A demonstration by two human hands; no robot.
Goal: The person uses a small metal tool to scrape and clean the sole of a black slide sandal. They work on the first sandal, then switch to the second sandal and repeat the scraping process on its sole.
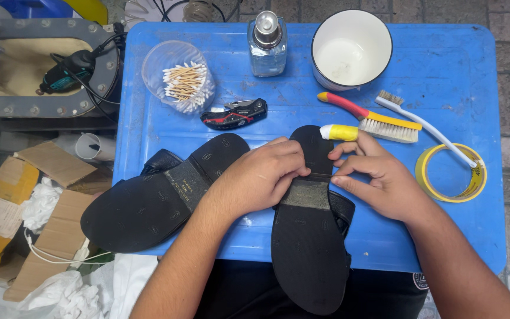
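Note:
Two black sandals lie sole-up on a blue plastic table (432, 77). My left hand (261, 177) presses on the arch of the right-hand sandal (308, 248), its fingertips at the sole's narrow middle. My right hand (379, 177) meets it from the other side, thumb and fingers pinching the same spot on the sole's edge. The other sandal (149, 201) rests slanted to the left, partly under my left forearm, untouched.
Behind the sandals lie a folding utility knife (234, 113), a cup of cotton swabs (181, 80), a glass pump bottle (267, 44), a white bowl (350, 50), a yellow scrub brush (379, 121), a toothbrush (426, 127) and a yellow tape roll (451, 173). Cardboard and rags lie left.

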